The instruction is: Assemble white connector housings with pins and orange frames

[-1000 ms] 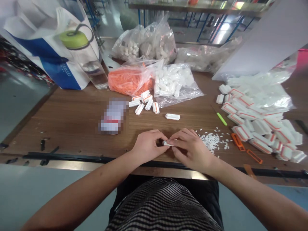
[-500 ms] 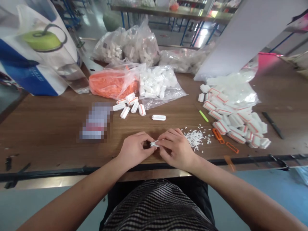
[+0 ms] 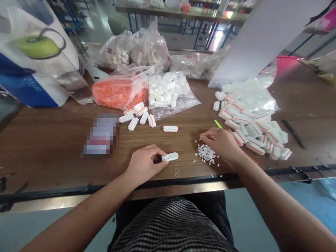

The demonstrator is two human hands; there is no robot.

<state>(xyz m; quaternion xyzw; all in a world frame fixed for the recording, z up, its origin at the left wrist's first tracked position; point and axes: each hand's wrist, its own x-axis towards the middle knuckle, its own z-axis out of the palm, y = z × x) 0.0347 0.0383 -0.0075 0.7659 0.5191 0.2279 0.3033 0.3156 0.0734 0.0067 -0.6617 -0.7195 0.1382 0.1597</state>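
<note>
a: what do we have at the left hand (image 3: pixel 144 165)?

b: we see a white plastic connector housing (image 3: pixel 169 156) on the wooden workbench (image 3: pixel 60 164), just to the right of that hand. its long axis runs almost straight across our view, with the far right end tipped slightly away from us. rows of tiny holes face upward.

a: are the left fingers (image 3: pixel 155 154) apart, or closed on it?

b: they're curled close together, and the fingertips touch the housing's left end, so we read that as a grip. the end itself is partly hidden, and we can't make out the thumb clearly.

a: and the right hand (image 3: pixel 216 142)?

b: it's hanging just above a small heap of white plastic pieces (image 3: pixel 206 154), its fingers bunched and pointing left toward the heap. we can't tell whether they're pinching a piece. this hand isn't touching the housing, and the left hand is clearly the nearer of the two.

a: what else lies close by?

b: we have a second white housing (image 3: pixel 170 128) farther out, roughly parallel to the first, and a green-handled tool (image 3: pixel 218 124) just beyond the right fingers (image 3: pixel 204 137). a cluster of orange-striped white housings (image 3: pixel 136 117) sits farther left.
</note>
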